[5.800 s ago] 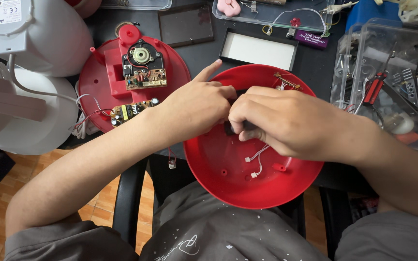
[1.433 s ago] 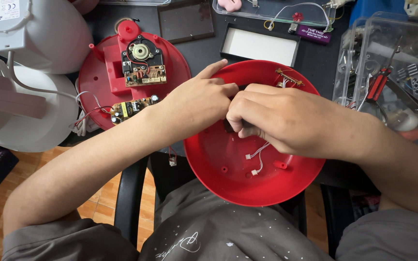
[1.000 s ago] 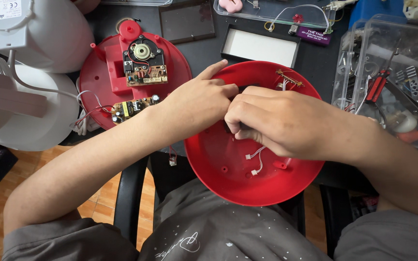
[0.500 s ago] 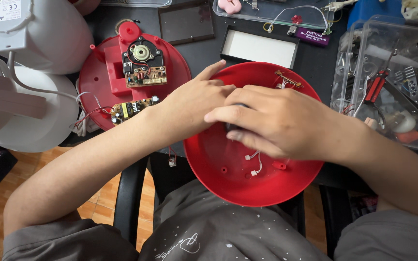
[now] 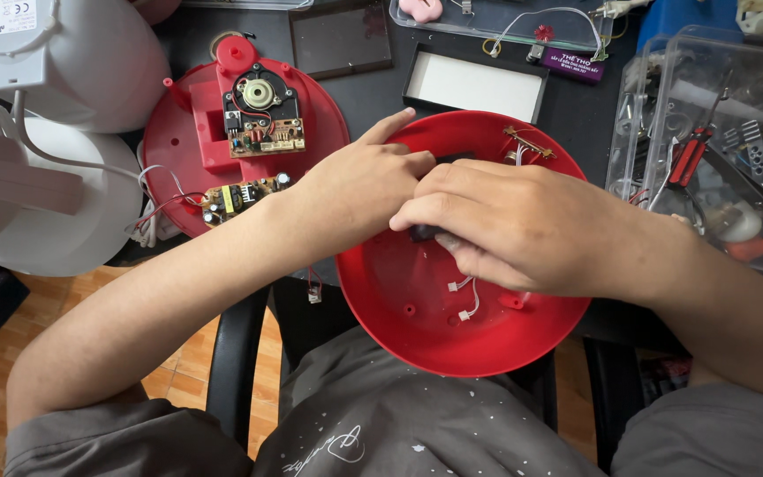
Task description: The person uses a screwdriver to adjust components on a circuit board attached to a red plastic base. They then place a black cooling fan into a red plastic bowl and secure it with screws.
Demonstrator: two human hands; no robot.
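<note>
1. We tilt a glossy round red plastic shell (image 5: pixel 452 327) toward us at the desk edge, so its inside faces up.
2. Our left hand (image 5: pixel 355 190) rests curled on its rim, index finger straight, steadying it.
3. Our right hand (image 5: pixel 514 225), fingers curled inside the shell, pinches a small black part (image 5: pixel 423 233).
4. Beyond our left hand lies a red base with bare circuit boards (image 5: pixel 253 124).

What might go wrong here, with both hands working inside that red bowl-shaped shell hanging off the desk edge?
1. The red shell overhangs the desk toward the lap; a hard press from the left hand or right hand might tip it off.
2. The thin white wires lying loose inside could snag on fingers and tear.
3. The bare circuit board sits near the left forearm and could get knocked.
</note>
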